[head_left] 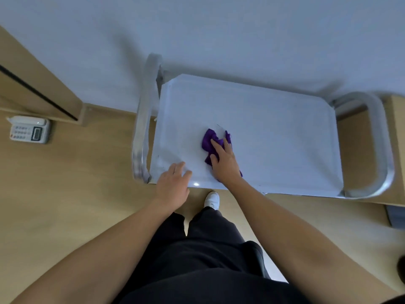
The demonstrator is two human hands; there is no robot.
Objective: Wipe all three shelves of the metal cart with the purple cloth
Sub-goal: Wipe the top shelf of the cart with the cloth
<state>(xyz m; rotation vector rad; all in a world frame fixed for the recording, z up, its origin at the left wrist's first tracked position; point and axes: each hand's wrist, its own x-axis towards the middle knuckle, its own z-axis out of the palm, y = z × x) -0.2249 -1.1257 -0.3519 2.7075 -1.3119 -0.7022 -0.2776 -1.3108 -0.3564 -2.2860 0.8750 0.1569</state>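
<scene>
I look straight down on the metal cart; its top shelf [274, 128] is a pale, shiny tray with a raised rim. The purple cloth [209, 140] lies crumpled near the shelf's front middle. My right hand [223, 160] presses flat on the cloth, fingers spread over it. My left hand [173, 185] rests on the shelf's front left rim, fingers apart, holding nothing. The two lower shelves are hidden beneath the top one.
Tubular handles curve at the cart's left end [142, 119] and right end [377, 145]. A white desk phone [29, 129] sits on the wooden floor at left, near a wooden cabinet [32, 84]. A pale wall stands behind the cart. My white shoe [212, 199] is under the front edge.
</scene>
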